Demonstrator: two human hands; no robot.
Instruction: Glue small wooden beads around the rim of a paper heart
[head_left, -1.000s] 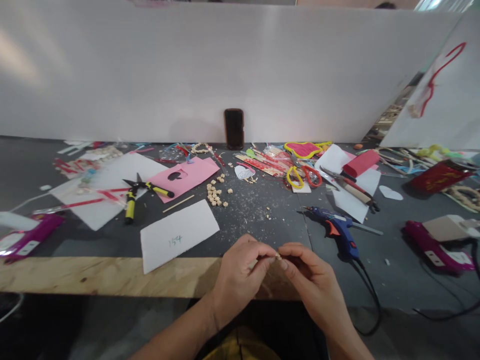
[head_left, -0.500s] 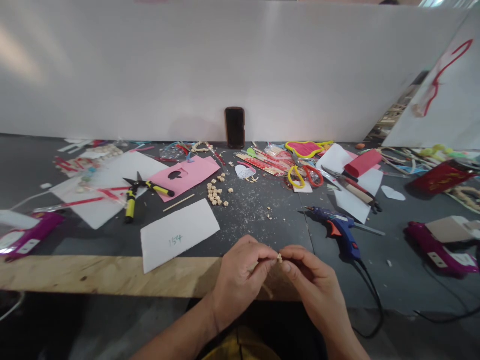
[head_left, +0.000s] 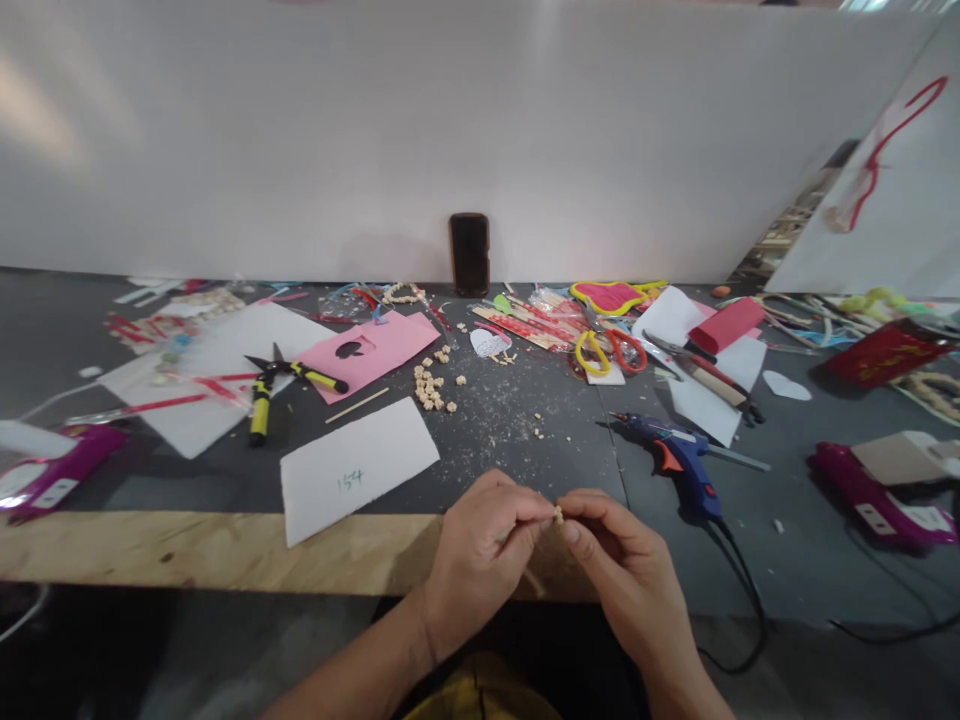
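Between the fingertips of both hands is a small pale, knobbly wooden piece [head_left: 558, 515], held just above the table's near edge. My left hand [head_left: 487, 545] pinches it from the left with thumb and forefinger. From the right, my right hand [head_left: 622, 565] grips it with thumb and fingers, partly covering it. A loose cluster of similar pale wooden pieces [head_left: 430, 388] lies on the dark tabletop beyond my left hand. Nearer to me, left of the hands, rests a white card [head_left: 360, 470] with "154" in green.
A blue glue gun [head_left: 686, 455] with its cord lies at the right. Yellow-handled pliers [head_left: 261, 400] sit on papers at the left. Scissors [head_left: 607, 352], another pair of pliers [head_left: 712, 380] and a pink card [head_left: 375, 350] lie farther back. A phone [head_left: 470, 255] leans on the white partition.
Both hands stay nearly still, still pinching the small wooden piece. The view shifts only very slightly.
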